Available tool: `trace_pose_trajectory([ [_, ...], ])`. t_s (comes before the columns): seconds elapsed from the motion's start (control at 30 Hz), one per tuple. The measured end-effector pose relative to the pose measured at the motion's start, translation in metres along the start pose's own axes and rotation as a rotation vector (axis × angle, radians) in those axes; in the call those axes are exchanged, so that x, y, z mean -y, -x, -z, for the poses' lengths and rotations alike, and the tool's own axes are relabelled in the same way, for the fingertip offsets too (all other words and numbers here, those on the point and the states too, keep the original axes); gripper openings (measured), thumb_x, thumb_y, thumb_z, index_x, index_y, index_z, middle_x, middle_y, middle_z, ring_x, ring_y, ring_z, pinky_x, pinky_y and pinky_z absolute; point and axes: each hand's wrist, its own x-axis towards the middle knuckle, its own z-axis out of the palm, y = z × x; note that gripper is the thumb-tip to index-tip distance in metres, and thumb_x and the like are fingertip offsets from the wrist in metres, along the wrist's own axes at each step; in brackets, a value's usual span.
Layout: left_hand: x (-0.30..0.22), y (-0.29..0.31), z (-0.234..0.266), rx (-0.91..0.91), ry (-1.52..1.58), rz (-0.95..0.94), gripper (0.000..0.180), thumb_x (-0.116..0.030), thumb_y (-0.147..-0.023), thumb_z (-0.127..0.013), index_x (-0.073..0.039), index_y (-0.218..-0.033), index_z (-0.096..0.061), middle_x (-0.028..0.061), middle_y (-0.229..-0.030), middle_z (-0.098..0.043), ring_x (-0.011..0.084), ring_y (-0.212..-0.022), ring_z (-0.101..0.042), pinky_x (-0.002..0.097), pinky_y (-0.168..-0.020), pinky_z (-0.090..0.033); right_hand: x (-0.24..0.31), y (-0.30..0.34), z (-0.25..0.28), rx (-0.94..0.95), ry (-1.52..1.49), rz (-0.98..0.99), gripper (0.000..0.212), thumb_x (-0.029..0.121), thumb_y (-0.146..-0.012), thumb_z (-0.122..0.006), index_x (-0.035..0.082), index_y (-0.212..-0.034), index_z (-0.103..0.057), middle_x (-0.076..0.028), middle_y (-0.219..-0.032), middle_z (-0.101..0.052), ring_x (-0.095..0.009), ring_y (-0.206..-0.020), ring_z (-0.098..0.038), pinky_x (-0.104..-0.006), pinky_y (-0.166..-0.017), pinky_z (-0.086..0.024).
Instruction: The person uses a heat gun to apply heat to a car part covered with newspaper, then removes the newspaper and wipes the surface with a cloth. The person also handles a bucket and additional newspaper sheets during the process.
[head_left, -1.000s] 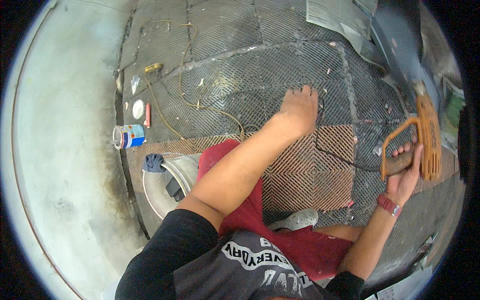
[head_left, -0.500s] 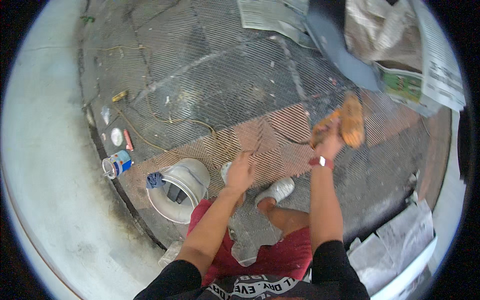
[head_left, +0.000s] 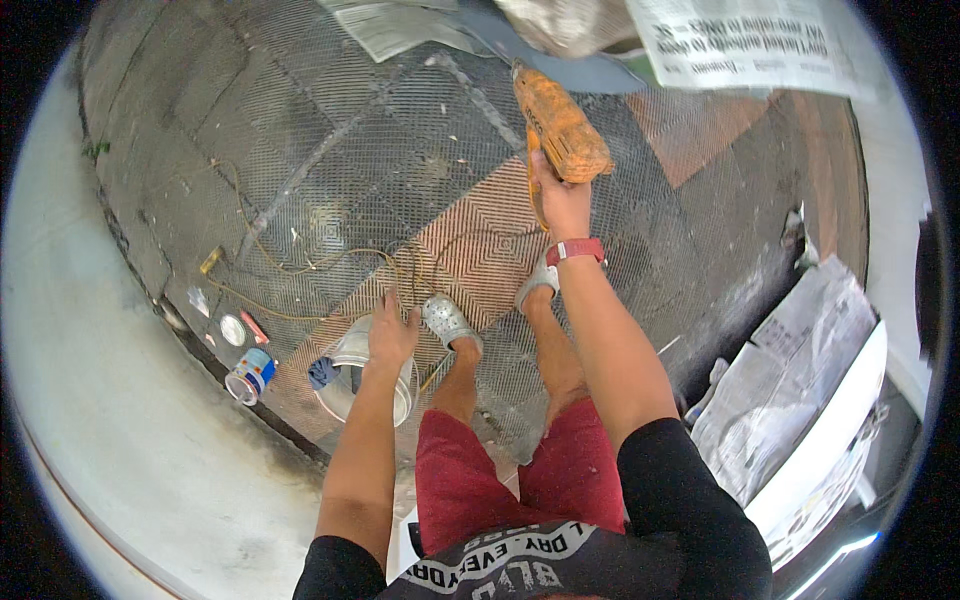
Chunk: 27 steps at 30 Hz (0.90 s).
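Note:
My right hand (head_left: 564,200), with a red-strapped watch at its wrist, grips an orange corded power tool (head_left: 565,125) by its handle. The tool's narrow end points away toward a grey curved panel (head_left: 590,76) partly covered with newspaper; whether they touch I cannot tell. A dark cord runs from the handle to the floor. Open and holding nothing, my left hand (head_left: 392,338) hovers above a white bucket (head_left: 403,395), hiding part of it. A dark blue cloth (head_left: 321,373) hangs over the bucket's rim.
A yellowish cord (head_left: 300,268) snakes over the textured mats. By the left wall are a paint can (head_left: 252,378), a white round lid (head_left: 232,330) and a red stick-like item (head_left: 253,325). Newspaper sheets (head_left: 770,400) cover a white piece at the right.
My right hand has swung the power tool forward and left, toward the papered panel. The left hand has shifted left over the bucket. The whole view has turned and moved.

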Motion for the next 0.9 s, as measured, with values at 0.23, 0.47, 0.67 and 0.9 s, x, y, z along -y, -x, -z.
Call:
trace_pose_trajectory([
  [0.23, -0.18, -0.126, 0.036, -0.034, -0.504, -0.701, 0.066, -0.028, -0.102, -0.064, 0.0, -0.157, -0.041, 0.0235, -0.151, -0.052, 0.0431, -0.142, -0.046, 0.0538, -0.12, -0.038, -0.019, -0.035, 0.085, -0.184, -0.174, -0.063, 0.029, 0.022, -0.098, -0.079, 0.001, -0.115, -0.069, -0.003, -0.098, -0.07, -0.013, -0.083, -0.064, -0.0319, -0.08, -0.051],
  [0.47, -0.373, -0.225, 0.014, 0.012, -1.369, -0.979, 0.076, -0.043, -0.108, -0.053, -0.006, -0.169, -0.025, 0.0133, -0.175, -0.025, 0.0315, -0.163, -0.019, 0.0538, -0.133, -0.015, -0.054, -0.084, 0.175, -0.291, -0.279, -0.105, 0.033, 0.025, -0.098, -0.081, 0.0, -0.115, -0.07, -0.002, -0.1, -0.071, -0.013, -0.088, -0.064, -0.0321, -0.084, -0.051],
  [0.67, -0.45, -0.285, -0.006, -0.061, -1.661, -0.97, 0.09, -0.044, -0.104, -0.058, -0.006, -0.171, -0.012, 0.0109, -0.18, -0.006, 0.0296, -0.166, -0.007, 0.054, -0.133, -0.009, -0.077, -0.07, 0.213, -0.151, -0.273, -0.289, 0.054, 0.029, -0.098, -0.08, 0.001, -0.141, -0.063, -0.01, -0.135, -0.071, -0.022, -0.129, -0.065, -0.037, -0.107, -0.05],
  [0.9, -0.463, -0.315, 0.002, -0.08, -1.856, -0.806, 0.093, -0.043, -0.104, -0.057, -0.011, -0.173, -0.004, 0.0019, -0.181, 0.001, 0.0216, -0.166, 0.0, 0.0497, -0.134, -0.004, -0.102, -0.055, 0.232, -0.197, -0.43, -0.409, 0.047, 0.028, -0.097, -0.081, 0.002, -0.132, -0.066, -0.007, -0.121, -0.073, -0.018, -0.111, -0.069, -0.035, -0.098, -0.054],
])
